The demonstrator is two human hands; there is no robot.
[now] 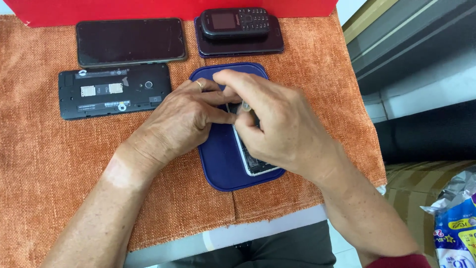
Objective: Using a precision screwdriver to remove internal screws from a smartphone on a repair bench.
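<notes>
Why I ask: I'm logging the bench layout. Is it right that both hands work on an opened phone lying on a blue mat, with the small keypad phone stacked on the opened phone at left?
Not quite. In the head view the keypad phone sits on a dark smartphone above the blue mat, not on the opened phone at left.

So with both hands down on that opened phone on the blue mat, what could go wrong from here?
1. The right hand pinches something small and clear that could slip onto the woven orange cloth and be hard to spot.
2. The opened phone lies near the blue mat's edge; a push from the left hand might slide it off.
3. Both hands hide the work spot.
</notes>
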